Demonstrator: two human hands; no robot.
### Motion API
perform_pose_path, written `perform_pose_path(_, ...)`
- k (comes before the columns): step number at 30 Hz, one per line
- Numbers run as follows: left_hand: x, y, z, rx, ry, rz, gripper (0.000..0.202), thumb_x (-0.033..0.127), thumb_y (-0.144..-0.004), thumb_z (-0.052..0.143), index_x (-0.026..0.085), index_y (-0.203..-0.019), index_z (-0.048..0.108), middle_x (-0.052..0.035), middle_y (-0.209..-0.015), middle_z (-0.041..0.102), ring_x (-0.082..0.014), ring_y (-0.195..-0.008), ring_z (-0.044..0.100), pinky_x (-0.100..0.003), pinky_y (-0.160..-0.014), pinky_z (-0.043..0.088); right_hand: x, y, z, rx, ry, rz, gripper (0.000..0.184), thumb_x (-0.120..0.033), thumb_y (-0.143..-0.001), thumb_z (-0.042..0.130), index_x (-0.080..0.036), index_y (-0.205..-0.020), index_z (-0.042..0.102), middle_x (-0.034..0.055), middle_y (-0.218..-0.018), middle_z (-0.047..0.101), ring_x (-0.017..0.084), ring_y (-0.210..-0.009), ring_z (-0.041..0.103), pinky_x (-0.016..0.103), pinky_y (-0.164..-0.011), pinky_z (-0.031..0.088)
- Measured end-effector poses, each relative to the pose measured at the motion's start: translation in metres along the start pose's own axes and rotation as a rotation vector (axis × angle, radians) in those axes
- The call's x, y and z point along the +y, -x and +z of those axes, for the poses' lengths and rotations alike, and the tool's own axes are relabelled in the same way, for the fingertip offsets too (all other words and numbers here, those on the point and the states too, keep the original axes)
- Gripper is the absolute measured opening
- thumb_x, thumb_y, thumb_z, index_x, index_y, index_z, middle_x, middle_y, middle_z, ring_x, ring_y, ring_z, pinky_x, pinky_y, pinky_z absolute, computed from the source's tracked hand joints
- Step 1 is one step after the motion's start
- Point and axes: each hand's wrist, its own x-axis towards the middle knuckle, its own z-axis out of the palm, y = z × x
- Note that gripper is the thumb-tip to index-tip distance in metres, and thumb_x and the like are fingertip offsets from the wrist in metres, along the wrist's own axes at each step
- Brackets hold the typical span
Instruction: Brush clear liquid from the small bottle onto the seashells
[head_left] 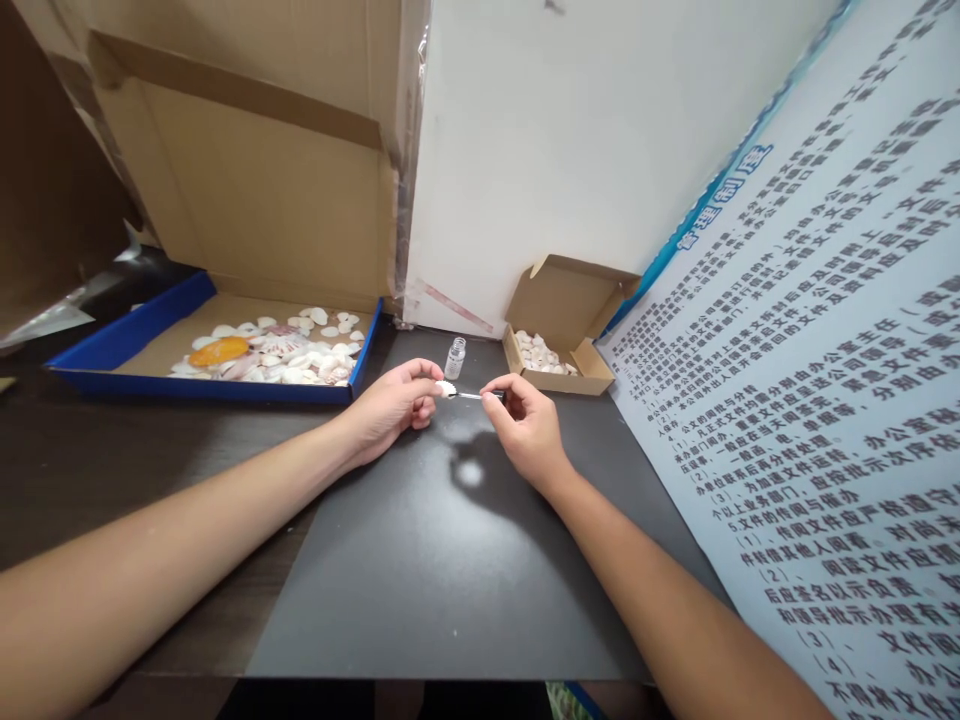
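My left hand pinches a small white seashell by its edge. A small brush with a dark handle and a thin pale stem is gripped in my right hand, its tip touching or very near the shell. Just behind my fingers stands a small clear glass bottle, upright and uncapped. Both hands are held over a dark grey mat. What lies under my right fingers is partly hidden.
To the left, a blue-edged cardboard box with its lid raised holds many white shells and an orange one. A smaller open box of white shells stands back right. A printed board leans along the right side.
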Motion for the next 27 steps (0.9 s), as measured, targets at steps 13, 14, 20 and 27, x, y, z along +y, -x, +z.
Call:
perform_pose_path(13,-0.0002,0.0003,0.0008,-0.025,-0.032,0.024,0.019,0.018,-0.072,0.066,0.02,-0.08,0.049,0.0075,-0.055,0.036,-0.006,-0.047,0.032,-0.019,-0.046,0.025,0.0016,-0.0005,0.0,0.09,0.037,0.001,0.012,-0.029,-0.084,0.059,-0.018,-0.079,0.061,-0.0046,-0.059,0.045,0.01,-0.053,0.039,0.024,-0.051,0.031)
perform_pose_path(14,0.0,0.0005,0.001,-0.021,-0.029,0.022,0.019,0.018,-0.072,0.066,0.02,-0.08,0.049,0.0075,-0.055,0.035,-0.0059,-0.047,0.032,-0.019,-0.046,0.025,0.0018,-0.0005,-0.0003,0.095,0.029,0.004,0.012,-0.029,-0.084,0.058,-0.018,-0.079,0.061,-0.0046,-0.059,0.045,0.01,-0.053,0.039,0.024,-0.051,0.031)
perform_pose_path(20,-0.0015,0.0011,0.0009,-0.057,0.012,0.032,0.024,0.011,-0.068,0.063,0.02,-0.085,0.049,0.0058,-0.064,0.043,-0.005,-0.048,0.035,-0.019,-0.046,0.025,0.001,0.0005,0.0003,0.0,0.022,-0.021,0.012,-0.03,-0.084,0.058,-0.019,-0.082,0.062,-0.0043,-0.06,0.046,0.011,-0.054,0.04,0.024,-0.052,0.033)
perform_pose_path(27,-0.0047,-0.0004,-0.0003,-0.073,0.003,0.041,0.026,0.012,-0.069,0.065,0.02,-0.089,0.049,0.0065,-0.067,0.042,-0.0043,-0.048,0.035,-0.019,-0.046,0.025,0.0017,-0.0008,-0.0005,0.007,-0.001,0.007,0.013,-0.032,-0.084,0.057,-0.019,-0.083,0.061,-0.0043,-0.06,0.045,0.011,-0.053,0.039,0.024,-0.051,0.032)
